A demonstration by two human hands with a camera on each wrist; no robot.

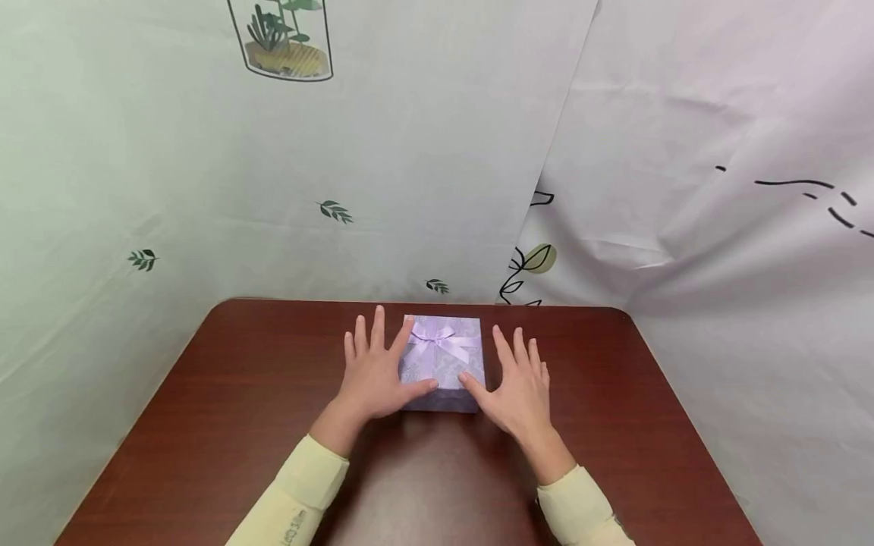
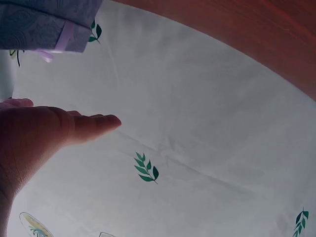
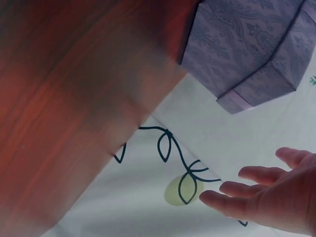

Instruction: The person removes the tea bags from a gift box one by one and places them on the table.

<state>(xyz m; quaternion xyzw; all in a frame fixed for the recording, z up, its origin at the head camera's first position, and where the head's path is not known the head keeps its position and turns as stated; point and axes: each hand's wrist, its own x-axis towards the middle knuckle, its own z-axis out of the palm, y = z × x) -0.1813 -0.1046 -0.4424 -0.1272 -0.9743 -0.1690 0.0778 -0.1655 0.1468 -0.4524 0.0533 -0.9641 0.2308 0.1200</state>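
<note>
A purple patterned gift box [image 1: 451,371] with a lilac ribbon bow [image 1: 437,341] on its lid sits near the table's far edge. My left hand [image 1: 375,375] spreads its fingers at the box's left side, its thumb over the front left of the lid. On the other side is my right hand [image 1: 520,390], fingers extended and the thumb near the lid's front right corner. In the left wrist view a gap shows between the left hand [image 2: 59,126] and the box [image 2: 44,29]. The right wrist view shows the right hand [image 3: 271,192] apart from the box [image 3: 247,44] too.
The box stands on a dark red-brown wooden table [image 1: 259,394] with rounded far corners. Behind it hangs a pale cloth backdrop [image 1: 423,152] printed with leaves and a plant jar. The cloth has folds at the right.
</note>
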